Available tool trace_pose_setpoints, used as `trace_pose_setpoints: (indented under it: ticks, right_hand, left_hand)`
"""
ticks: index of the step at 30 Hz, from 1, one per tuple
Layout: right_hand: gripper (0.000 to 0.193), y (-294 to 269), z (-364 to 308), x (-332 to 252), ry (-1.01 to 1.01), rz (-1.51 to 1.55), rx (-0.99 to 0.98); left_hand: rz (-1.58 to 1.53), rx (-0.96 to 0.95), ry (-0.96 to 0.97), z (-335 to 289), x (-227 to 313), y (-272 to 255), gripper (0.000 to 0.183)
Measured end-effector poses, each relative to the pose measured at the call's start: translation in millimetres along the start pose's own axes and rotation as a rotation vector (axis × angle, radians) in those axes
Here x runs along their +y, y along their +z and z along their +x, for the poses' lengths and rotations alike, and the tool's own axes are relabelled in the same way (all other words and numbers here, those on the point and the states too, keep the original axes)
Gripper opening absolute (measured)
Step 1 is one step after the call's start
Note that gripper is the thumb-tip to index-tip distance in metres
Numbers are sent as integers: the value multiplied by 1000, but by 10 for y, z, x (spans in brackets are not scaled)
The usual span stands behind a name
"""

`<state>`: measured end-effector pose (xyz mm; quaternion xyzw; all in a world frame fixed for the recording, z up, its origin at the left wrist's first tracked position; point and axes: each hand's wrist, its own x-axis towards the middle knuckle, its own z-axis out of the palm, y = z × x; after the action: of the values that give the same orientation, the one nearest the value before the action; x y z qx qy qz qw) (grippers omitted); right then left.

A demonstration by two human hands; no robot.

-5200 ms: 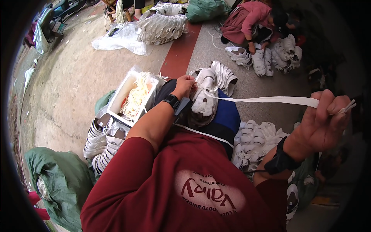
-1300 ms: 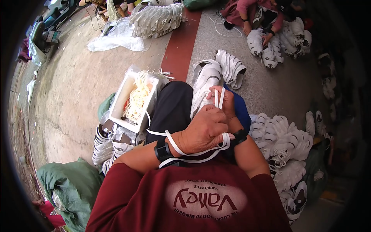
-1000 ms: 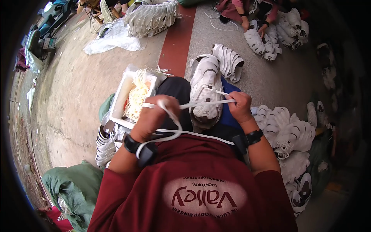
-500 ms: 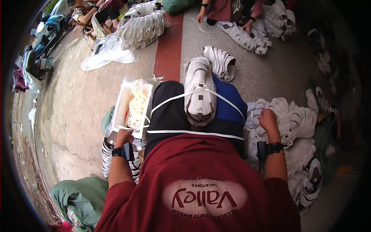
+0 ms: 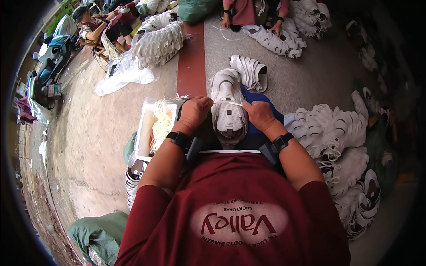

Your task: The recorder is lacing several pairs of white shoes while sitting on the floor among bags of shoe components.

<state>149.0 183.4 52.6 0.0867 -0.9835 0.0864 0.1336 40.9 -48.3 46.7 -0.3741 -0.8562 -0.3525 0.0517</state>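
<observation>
On my lap lies a whitish shoe upper (image 5: 229, 119), its heel toward me. A white shoelace (image 5: 230, 103) runs across it, and both my hands grip it, one on each side of the shoe. My left hand (image 5: 198, 111) is closed, with its fingers curled near the left edge of the upper. My right hand (image 5: 259, 114) pinches the lace at the right edge. How the lace threads through the upper is too small to make out.
At left stands a white foam box (image 5: 143, 133) of cream laces (image 5: 162, 126). Nested uppers (image 5: 250, 73) lie beyond my knees, and a large heap of uppers (image 5: 333, 133) is at right. Two people sit ahead; one person's hand (image 5: 277, 27) touches a row of uppers. A green sack (image 5: 98, 232) is lower left.
Both hands have come in from far out at the sides to the shoe upper. The lace, earlier spread wide in loops over my lap, is now held close across the upper.
</observation>
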Motion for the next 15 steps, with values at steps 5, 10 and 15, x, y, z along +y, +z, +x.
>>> trace_pose_setpoints:
  ticks: [5, 10, 15]
  right_hand:
    - [11, 82, -120, 169, -6, 131, 144]
    - [5, -265, -541, 567, 146, 232, 302]
    - [6, -771, -1261, 1368, 343, 124, 220]
  left_hand:
    - [-233, -20, -34, -148, -260, 98, 6]
    - [-462, 24, -295, -714, -776, -457, 11]
    - [-403, 4, -616, -1630, -1529, -1183, 8]
